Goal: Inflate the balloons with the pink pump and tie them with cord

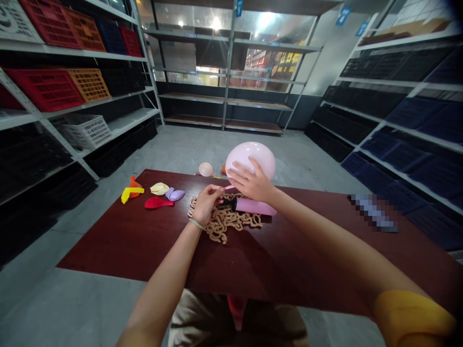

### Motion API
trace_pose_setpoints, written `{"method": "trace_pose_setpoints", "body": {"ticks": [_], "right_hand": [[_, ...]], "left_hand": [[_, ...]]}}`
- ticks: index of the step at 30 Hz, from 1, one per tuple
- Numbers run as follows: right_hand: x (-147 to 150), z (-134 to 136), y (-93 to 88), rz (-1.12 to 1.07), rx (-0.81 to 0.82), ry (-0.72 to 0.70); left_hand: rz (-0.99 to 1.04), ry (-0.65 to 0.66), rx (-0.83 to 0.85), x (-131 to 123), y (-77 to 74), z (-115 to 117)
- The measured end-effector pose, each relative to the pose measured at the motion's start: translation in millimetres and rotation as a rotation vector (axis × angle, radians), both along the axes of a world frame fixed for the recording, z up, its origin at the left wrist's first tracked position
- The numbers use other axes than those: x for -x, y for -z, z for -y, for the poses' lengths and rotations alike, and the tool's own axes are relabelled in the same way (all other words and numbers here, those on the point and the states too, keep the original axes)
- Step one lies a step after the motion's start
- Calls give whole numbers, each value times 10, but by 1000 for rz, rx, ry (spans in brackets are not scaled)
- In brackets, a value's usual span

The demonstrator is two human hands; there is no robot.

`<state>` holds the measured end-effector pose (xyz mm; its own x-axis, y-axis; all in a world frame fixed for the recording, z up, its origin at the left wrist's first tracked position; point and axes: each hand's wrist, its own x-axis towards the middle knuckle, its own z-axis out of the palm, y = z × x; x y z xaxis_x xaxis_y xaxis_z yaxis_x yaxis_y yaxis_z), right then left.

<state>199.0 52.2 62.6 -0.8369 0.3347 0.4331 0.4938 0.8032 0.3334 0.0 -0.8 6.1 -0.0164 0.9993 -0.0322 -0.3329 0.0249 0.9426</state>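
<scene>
A large, inflated pale pink balloon (265,153) is above the far edge of the table, its stretched neck pointing left. My left hand (207,205) is closed in a pinch at the end of that neck. Against the near side of the balloon lies my right hand (249,180), fingers spread and touching its surface. Below my hands, a pink hand pump (255,206) with a black end lies across a pile of tan, wavy loops (224,221). The pump's black end is partly covered by my left fingers.
Uninflated balloons lie on the left of the dark red table (119,241): red (159,202), purple (176,194), cream (159,188), yellow (130,193) and orange. A small round pale balloon (206,169) shows beyond the far edge. A blurred object (374,213) lies right. Crate-filled shelves flank the room.
</scene>
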Motion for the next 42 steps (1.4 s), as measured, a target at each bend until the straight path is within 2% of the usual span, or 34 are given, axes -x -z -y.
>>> {"method": "trace_pose_setpoints", "body": {"ticks": [5,9,13,17,20,23,27,32,38,42], "right_hand": [[49,69,24,-3,-44,33],[98,270,91,-44,-62,99],[110,493,363,-116,2,184],[217,646,699,-151,86,229],[326,697,815,-161,121,247],[353,695,818,-235,162,275],[257,640,764,-436,247,329],[141,578,658,-746,475,198],[90,520,623,-874,820,157],[66,511,537,-940,829,133]], "left_hand": [[-79,-6,-1,4,46,-35],[-160,-84,-8,63,125,-103],[-328,-178,10,144,178,-154],[-392,-176,-21,176,201,-169],[-404,-173,-36,172,208,-170],[-403,-182,-43,168,216,-173],[-404,-183,-44,169,233,-174],[-422,-188,-39,136,214,-145],[-377,-156,-69,85,146,-90],[-370,-142,-77,71,137,-78]]}}
